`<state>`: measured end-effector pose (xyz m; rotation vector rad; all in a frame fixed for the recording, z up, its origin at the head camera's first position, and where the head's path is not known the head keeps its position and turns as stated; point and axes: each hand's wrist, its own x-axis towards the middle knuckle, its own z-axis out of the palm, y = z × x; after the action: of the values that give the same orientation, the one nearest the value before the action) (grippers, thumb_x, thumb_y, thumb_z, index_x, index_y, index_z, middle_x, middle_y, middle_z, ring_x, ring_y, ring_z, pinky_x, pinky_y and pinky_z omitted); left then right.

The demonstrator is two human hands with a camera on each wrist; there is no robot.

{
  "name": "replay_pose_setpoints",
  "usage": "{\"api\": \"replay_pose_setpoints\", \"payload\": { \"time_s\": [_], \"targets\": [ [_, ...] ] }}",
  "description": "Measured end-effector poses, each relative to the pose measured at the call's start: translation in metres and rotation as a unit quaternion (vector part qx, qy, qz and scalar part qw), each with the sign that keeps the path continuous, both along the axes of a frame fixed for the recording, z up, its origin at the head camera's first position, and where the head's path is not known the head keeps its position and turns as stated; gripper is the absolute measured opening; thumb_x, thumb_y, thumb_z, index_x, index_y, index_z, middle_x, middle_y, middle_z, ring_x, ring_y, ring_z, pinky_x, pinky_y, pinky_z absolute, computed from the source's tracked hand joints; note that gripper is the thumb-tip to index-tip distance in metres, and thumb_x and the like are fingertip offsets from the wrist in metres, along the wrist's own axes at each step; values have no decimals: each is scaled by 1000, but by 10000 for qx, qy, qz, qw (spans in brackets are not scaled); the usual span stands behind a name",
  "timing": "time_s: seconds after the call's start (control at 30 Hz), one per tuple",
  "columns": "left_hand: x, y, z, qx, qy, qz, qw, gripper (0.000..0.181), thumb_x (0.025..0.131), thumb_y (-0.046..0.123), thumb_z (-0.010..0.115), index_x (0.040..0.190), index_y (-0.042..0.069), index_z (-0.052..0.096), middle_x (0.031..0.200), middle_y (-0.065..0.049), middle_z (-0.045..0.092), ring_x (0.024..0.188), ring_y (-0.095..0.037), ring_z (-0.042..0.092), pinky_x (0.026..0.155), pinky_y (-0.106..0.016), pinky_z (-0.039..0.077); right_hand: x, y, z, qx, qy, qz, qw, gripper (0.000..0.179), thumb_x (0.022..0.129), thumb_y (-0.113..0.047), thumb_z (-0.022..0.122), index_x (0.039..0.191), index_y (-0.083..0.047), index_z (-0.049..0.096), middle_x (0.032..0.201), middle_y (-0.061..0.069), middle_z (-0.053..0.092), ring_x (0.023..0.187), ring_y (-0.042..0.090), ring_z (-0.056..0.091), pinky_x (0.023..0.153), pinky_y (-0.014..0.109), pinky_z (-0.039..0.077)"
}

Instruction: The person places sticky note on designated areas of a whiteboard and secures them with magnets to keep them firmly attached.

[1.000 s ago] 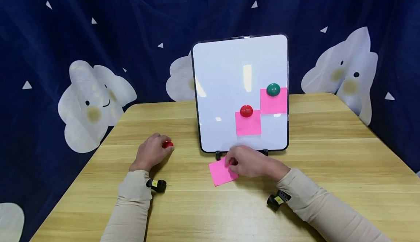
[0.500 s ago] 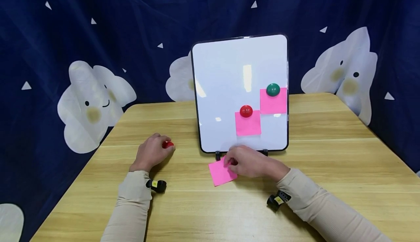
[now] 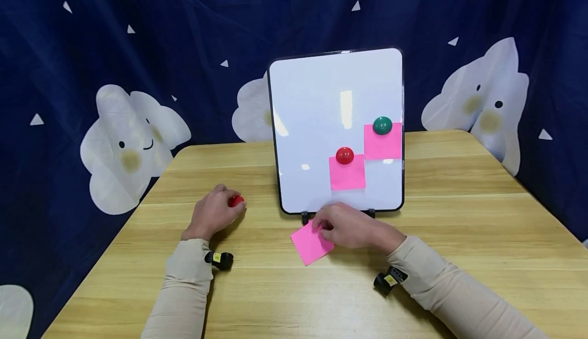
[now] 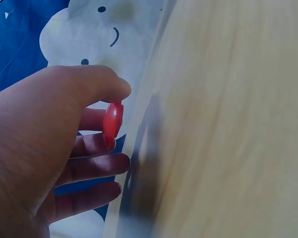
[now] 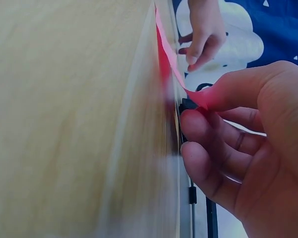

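Between thumb and fingers, my left hand [image 3: 212, 212] pinches a round red magnet [image 4: 113, 120], just over the table on the left. A pink sticky note [image 3: 310, 245] is pinched at its edge by my right hand [image 3: 350, 226], in front of the whiteboard's foot. In the right wrist view the note [image 5: 168, 54] is seen nearly edge-on, bent where the thumb grips it. On the whiteboard [image 3: 312, 104], a red magnet [image 3: 345, 155] sits over one pink note [image 3: 347, 174]. A green magnet [image 3: 382, 125] sits over another pink note [image 3: 383, 147] at the board's right edge.
The whiteboard stands upright on small black feet [image 3: 305, 218] towards the back of the wooden table [image 3: 285, 298]. Behind the table hangs a dark blue curtain [image 3: 206, 22] with white clouds and triangles.
The pink note in my right hand has turned a little, its lower corner now pointing more towards me. My left hand with the red magnet has barely shifted. Nothing on the board has moved.
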<state>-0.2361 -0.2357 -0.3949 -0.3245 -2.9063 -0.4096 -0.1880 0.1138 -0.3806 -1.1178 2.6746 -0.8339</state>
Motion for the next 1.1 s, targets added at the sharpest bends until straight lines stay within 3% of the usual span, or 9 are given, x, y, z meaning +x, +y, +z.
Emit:
{"api": "replay_pose_setpoints", "payload": {
  "time_s": [0.27, 0.53, 0.9, 1.1],
  "targets": [
    [-1, 1, 0, 286, 254, -278, 9989, 40, 92, 29, 70, 125, 5, 70, 110, -11, 60, 89, -26, 63, 78, -44, 55, -1, 0, 0, -165, 160, 70, 9997, 19, 90, -3, 64, 97, -17, 76, 91, -9, 66, 83, 11, 54, 74, 28, 48],
    [-2, 1, 1, 373, 467, -412, 9974, 40, 92, 30, 71, 126, 9, 70, 106, -8, 67, 81, -21, 64, 71, -42, 54, -1, 1, 1, -223, 579, 280, 9977, 17, 88, -4, 66, 95, -14, 79, 84, -13, 62, 79, 7, 53, 77, 30, 46],
    [-3, 3, 2, 713, 451, -516, 9951, 41, 93, 26, 72, 125, 1, 68, 112, -14, 68, 87, -23, 65, 76, -39, 57, -3, 1, -1, -357, 404, 184, 9984, 16, 89, -5, 66, 96, -14, 78, 88, -9, 68, 80, 8, 56, 75, 29, 48],
    [-3, 3, -1, 778, 590, -629, 9932, 39, 92, 24, 74, 124, 2, 69, 109, -13, 66, 85, -23, 66, 74, -39, 57, -3, 1, -2, -433, 422, 127, 9981, 15, 90, -5, 67, 96, -15, 77, 87, -12, 67, 78, 8, 56, 70, 27, 48]
  ]
}}
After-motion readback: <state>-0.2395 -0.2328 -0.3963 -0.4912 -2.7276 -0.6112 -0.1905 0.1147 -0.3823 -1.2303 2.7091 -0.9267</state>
